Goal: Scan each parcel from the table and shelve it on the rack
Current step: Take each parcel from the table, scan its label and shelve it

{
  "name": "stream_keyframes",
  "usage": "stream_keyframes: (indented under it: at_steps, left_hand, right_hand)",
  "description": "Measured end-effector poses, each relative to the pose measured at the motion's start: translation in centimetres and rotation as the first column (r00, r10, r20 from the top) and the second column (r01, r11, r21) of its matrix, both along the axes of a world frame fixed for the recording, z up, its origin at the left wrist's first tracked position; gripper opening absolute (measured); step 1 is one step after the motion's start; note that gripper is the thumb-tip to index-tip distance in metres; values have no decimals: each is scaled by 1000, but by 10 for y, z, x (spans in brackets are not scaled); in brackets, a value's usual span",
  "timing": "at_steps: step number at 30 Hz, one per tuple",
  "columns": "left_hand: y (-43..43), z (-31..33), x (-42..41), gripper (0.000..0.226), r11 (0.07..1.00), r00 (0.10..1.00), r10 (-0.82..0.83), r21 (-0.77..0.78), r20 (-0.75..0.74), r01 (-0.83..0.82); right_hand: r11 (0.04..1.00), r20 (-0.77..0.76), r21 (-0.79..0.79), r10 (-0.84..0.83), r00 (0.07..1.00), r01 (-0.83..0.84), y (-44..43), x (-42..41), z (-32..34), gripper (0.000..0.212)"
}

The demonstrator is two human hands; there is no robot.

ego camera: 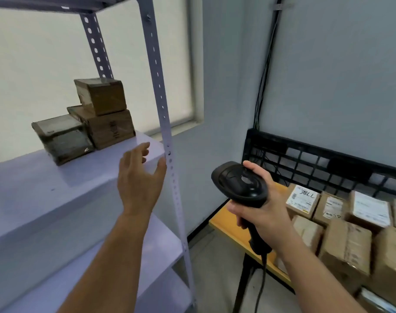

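Parcels (346,242) lie packed together on the table (226,224), close to its yellow left edge; neither hand holds one. Three shelved parcels (102,114) stand stacked toward the back of the rack (34,199) shelf. The left hand (139,177) hovers empty over that shelf's front right corner, fingers spread and relaxed. The right hand (264,213) wraps round the scanner (240,184) handle. This looks like the gap between parcels. The next move calls for turning to the table, lifting a parcel and aiming the scanner at its label.
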State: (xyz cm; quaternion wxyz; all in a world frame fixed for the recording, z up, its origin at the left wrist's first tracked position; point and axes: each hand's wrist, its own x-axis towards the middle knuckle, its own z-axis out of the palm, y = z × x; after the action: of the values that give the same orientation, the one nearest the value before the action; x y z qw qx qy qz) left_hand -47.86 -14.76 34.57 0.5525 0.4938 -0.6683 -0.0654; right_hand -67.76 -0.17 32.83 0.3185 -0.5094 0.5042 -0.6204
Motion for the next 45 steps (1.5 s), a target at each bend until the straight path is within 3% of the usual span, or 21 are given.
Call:
stream_keyframes:
  at_steps: [6,13,20,25,32,37,41,43,45]
  left_hand:
    - [51,-52,-75,42,940,958,-264,251,111,230]
    - [103,-83,-157,49,811,840,-491,474,231,343]
    - [129,-112,-214,50,697,699,-639,627,322,348]
    - [130,-131,-249,52,623,530,-747,699,400,350]
    - [110,-165,-286,49,585,349,-800,764,488,273]
    - [96,-173,-288,57,645,351,-751,734,559,210]
    - [79,-169,-278,57,589,376,-779,792,502,163]
    - [69,-164,-271,54,494,453,-804,857,385,149]
    - [63,-156,-262,53,273,619,-779,942,98,195]
  right_hand:
    - [998,-21,12,-67,998,67,51,-37,-17,83]
    - [976,-76,-10,-217,973,217,101,-94,-33,82]
    - [944,-51,2,-330,943,331,145,-134,-41,80]
    - [903,-16,43,-428,904,428,161,-145,-45,80]
    - [842,-56,103,-527,848,530,164,-152,-49,81]
    - [809,-97,140,-563,821,572,159,-152,-47,82]
    - [793,-107,145,-582,806,591,147,-143,-47,81]
    - [792,-119,140,-583,804,595,139,-138,-48,81]
    - [800,-112,150,-570,814,580,133,-134,-52,81]
